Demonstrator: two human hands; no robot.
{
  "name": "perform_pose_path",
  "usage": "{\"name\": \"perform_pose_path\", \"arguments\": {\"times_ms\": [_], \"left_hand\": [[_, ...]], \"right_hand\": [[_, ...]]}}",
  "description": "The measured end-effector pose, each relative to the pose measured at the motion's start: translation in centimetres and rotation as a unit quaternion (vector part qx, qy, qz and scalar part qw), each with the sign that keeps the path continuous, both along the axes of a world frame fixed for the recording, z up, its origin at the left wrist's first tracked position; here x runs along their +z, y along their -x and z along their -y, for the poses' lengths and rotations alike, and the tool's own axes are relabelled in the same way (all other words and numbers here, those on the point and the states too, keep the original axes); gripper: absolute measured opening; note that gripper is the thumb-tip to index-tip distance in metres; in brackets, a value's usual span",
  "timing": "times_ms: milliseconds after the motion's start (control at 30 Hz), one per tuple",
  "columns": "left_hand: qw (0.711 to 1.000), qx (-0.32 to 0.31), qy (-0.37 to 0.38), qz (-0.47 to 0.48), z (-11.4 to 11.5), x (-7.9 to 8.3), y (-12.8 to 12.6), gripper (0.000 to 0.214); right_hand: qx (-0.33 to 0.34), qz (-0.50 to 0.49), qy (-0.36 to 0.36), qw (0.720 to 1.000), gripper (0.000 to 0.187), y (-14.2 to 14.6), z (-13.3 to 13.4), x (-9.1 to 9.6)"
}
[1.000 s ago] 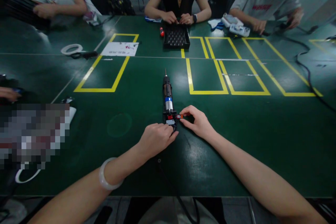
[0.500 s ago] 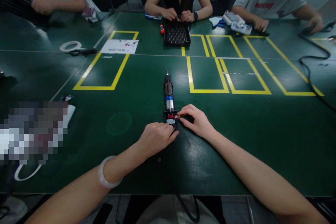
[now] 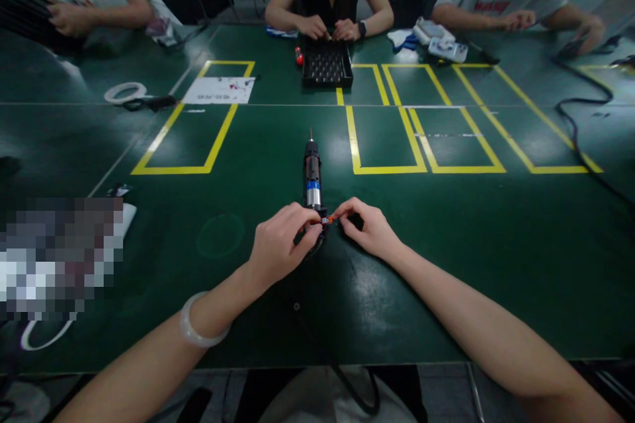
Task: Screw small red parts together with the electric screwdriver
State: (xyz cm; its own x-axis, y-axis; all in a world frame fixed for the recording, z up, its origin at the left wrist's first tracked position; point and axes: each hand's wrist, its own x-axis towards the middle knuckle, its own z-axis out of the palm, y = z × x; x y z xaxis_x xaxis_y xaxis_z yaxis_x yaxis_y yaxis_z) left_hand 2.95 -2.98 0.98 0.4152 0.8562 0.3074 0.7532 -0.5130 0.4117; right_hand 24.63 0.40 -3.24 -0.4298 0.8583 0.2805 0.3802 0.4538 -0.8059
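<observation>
An electric screwdriver (image 3: pixel 312 172) lies on the green table with its thin bit pointing away from me; its inner motor parts show. At its near end is a small red-and-orange piece (image 3: pixel 327 220), too small to identify for certain. My left hand (image 3: pixel 282 238) pinches the left side of this piece over the tool's rear. The fingertips of my right hand (image 3: pixel 370 228) close on its orange right end. My left fingers cover much of the tool's rear section. A white bangle (image 3: pixel 191 322) circles my left wrist.
Across the table, a person works with both hands at a black tray (image 3: pixel 327 66). Other people sit at both sides. Yellow tape outlines (image 3: pixel 389 170) mark the tabletop. A tape roll (image 3: pixel 125 93) and a paper sheet (image 3: pixel 218 90) lie left; a black cable (image 3: pixel 575 125) runs right.
My left hand has moved up from the tool's rear end to the small red-and-orange piece, closing thumb and finger there. My right hand stays at its orange end.
</observation>
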Motion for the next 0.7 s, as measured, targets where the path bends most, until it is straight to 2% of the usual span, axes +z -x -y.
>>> {"name": "perform_pose_path", "arguments": {"times_ms": [67, 200, 367, 533, 700], "left_hand": [[1.0, -0.008, -0.008, 0.009, -1.3, 0.1, -0.3, 0.03], [0.997, -0.068, 0.004, -0.045, -3.5, -0.7, -1.5, 0.031], [0.995, -0.055, 0.02, -0.076, -4.0, -1.7, -2.0, 0.016], [0.994, -0.053, 0.03, -0.096, -3.9, -1.3, -0.6, 0.014], [0.991, -0.025, 0.033, -0.125, -4.7, -1.0, 2.4, 0.018]], "right_hand": [[0.004, -0.009, 0.005, 1.0, 0.018, 0.0, 0.0, 0.0], [0.022, -0.033, 0.011, 0.999, 0.017, -0.1, -0.1, 0.0], [0.024, -0.031, 0.011, 0.999, 0.018, 0.0, -0.1, -0.1], [0.025, -0.043, 0.013, 0.999, 0.019, -0.1, -0.1, -0.4], [0.027, -0.035, 0.015, 0.999, 0.019, -0.3, -0.1, -0.4]]}}
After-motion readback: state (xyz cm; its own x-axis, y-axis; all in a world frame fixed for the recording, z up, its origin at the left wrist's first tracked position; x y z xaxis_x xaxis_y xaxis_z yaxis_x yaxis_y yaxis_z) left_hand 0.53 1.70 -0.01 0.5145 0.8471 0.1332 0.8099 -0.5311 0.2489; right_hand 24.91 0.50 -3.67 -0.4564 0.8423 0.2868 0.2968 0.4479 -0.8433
